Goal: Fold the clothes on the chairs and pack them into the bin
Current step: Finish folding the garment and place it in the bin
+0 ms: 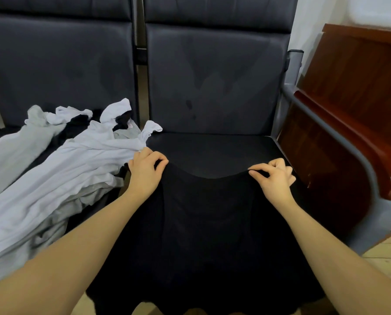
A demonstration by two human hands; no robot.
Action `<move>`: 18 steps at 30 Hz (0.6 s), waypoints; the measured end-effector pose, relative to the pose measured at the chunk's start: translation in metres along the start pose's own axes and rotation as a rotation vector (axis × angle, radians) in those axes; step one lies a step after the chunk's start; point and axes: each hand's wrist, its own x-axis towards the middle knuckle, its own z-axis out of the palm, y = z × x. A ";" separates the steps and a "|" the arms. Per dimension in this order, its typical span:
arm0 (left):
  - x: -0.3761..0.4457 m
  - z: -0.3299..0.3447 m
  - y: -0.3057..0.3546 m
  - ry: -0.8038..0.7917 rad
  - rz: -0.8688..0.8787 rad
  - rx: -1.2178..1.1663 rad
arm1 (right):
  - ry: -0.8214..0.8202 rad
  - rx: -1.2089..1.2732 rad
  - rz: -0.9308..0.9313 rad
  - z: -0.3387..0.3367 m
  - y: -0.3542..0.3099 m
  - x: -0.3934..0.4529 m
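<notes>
Here, largest first.
Chairs: two dark padded seats (pixel 215 87) stood side by side, backrests upright, a narrow gap between them.
Cabinet: a red-brown wooden piece (pixel 349 92) stood just beside the right chair's grey armrest (pixel 339 133).
Black garment: it (pixel 201 223) lay spread over the front of the right seat, its near part hanging off the seat edge toward the floor; its far edge sagged in a curve between the two hands.
Pale clothes: a heap of light grey and white pieces (pixel 53 169), with some dark cloth mixed in, lay on the left seat and reached to the gap between the chairs.
Left hand: it (pixel 144 171) pinched the far left corner of the black garment, fingers curled, touching the edge of the pale heap.
Right hand: it (pixel 274 176) pinched the far right corner between thumb and forefinger, the other fingers curled.
Floor: light tiles (pixel 380 255) showed at lower right.
</notes>
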 end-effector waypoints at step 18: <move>0.110 -0.035 0.045 0.182 0.140 0.073 | 0.243 -0.036 -0.151 -0.040 -0.056 0.082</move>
